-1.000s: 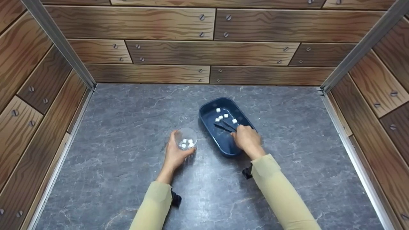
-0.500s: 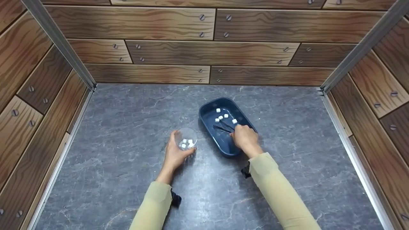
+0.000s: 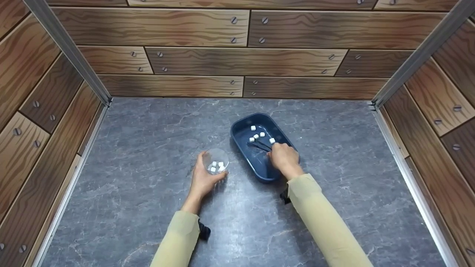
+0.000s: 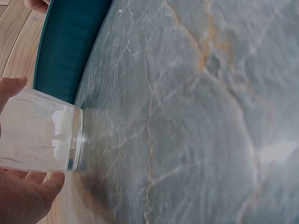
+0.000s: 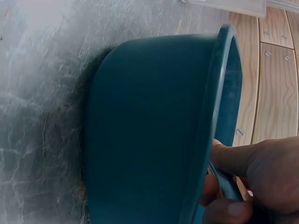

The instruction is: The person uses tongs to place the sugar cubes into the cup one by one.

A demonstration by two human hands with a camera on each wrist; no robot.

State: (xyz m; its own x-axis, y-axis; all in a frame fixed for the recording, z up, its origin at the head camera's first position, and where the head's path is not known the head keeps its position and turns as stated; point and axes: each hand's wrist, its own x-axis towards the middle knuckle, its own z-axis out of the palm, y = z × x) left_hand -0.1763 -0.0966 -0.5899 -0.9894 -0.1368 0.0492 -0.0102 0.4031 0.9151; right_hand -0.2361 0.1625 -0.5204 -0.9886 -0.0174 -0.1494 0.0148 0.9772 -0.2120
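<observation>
1. A transparent, round-mouthed cup point(image 3: 216, 154) is grasped by the left hand point(image 3: 203, 180), its thumb and fingers being placed on opposite sides of the wall.
2. The cup is stood upright on the grey, marble-patterned surface point(image 3: 148, 155); in the left wrist view its base is seen against that surface.
3. Four small white cubes point(image 3: 214, 164) are made out at the bottom of the cup, grouped close together.
4. A pair of slim black tweezers point(image 3: 263, 145) is pinched in the right hand point(image 3: 285, 159); thumb and fingers are seen curled about it in the right wrist view.
5. The tweezers are pointed away from the wearer, into a deep, dark blue rectangular tray with rounded corners point(image 3: 265, 170). Whether a cube is touched by the tips cannot be told.
6. Five loose white cubes point(image 3: 262, 134) are contained in the far half of the tray, ahead of the right hand; one is seen just beyond the knuckles, two near the tips.
7. The right hand is held over the tray's right side. The cup is positioned left of the tray, near but apart.
</observation>
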